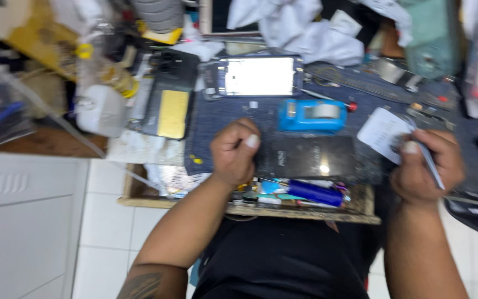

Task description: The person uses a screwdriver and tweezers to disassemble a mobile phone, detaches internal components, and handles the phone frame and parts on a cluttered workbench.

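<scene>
Left hand [233,152] fisted, pinning the dark phone panel [308,156]; right hand [427,166] pinches a thin tool [431,164] — best kept flat

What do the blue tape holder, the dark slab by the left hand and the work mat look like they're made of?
The blue tape holder looks like moulded plastic: even colour, rounded edges, soft sheen. The dark slab beside the left hand is probably glass, since it is flat and mirrors a bright light spot. The work mat seems matte rubber or silicone, dull grey-blue without glare; blur leaves that open.
</scene>
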